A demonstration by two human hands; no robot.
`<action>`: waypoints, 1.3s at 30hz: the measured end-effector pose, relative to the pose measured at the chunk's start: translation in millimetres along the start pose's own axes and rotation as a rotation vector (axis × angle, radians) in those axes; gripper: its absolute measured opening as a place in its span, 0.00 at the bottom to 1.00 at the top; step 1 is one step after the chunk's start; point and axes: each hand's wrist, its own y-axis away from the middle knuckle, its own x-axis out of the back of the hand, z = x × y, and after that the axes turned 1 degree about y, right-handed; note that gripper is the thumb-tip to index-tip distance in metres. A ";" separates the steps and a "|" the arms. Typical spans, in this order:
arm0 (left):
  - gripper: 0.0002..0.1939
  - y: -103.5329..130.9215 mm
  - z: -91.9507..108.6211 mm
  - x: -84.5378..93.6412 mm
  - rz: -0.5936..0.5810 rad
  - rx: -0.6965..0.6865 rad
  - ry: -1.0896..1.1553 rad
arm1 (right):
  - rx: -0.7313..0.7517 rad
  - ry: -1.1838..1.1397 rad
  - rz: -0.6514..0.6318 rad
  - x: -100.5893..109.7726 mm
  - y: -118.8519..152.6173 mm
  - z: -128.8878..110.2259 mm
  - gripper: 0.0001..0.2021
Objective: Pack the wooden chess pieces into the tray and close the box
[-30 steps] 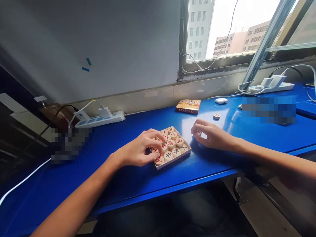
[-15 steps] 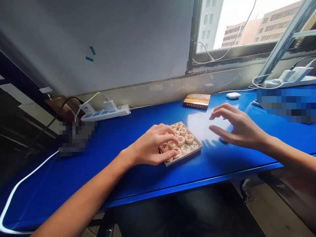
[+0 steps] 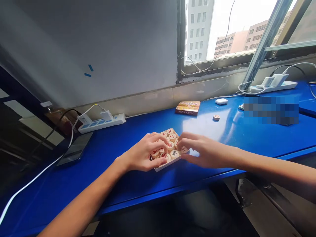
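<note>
A shallow pale tray (image 3: 165,166) filled with round wooden chess pieces (image 3: 172,136), marked in red and black, lies on the blue table (image 3: 123,184). My left hand (image 3: 144,154) grips the tray's left side, thumb along the front edge and fingers curled over the pieces. My right hand (image 3: 199,149) is at the tray's right side, fingertips pinched on a piece (image 3: 184,150) there. One loose piece (image 3: 216,117) lies alone on the table, farther back to the right.
An orange box lid (image 3: 188,107) and a white earbud case (image 3: 221,101) sit near the wall. A white power strip (image 3: 101,121) and a dark phone (image 3: 75,148) are at left. A second power strip (image 3: 271,86) with cables lies under the window.
My right hand has come in from the open table on the right to the tray's right side. My left hand has stayed on the tray. The view has swung right.
</note>
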 end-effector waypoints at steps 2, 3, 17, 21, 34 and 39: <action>0.08 0.1 0.3 0.3 0.008 0.003 -0.005 | 0.029 0.030 0.021 2.1 -12.2 3.8 0.09; 0.08 0.0 0.8 0.4 0.005 0.003 -0.006 | 0.015 0.056 0.058 7.4 -15.3 11.1 0.10; 0.22 -3.1 5.8 -11.1 0.040 0.006 -0.086 | -0.603 0.348 0.062 64.7 41.4 137.1 0.11; 0.23 -5.3 13.0 -18.9 -0.050 0.093 -0.133 | -0.225 0.136 0.208 29.8 9.7 78.5 0.06; 0.40 0.1 4.2 -15.3 -0.093 0.238 -0.145 | 0.174 0.084 0.284 2.0 -7.1 59.4 0.06; 0.52 0.5 1.8 -18.3 -0.117 0.289 -0.163 | -0.163 0.451 0.446 10.9 -21.0 143.6 0.11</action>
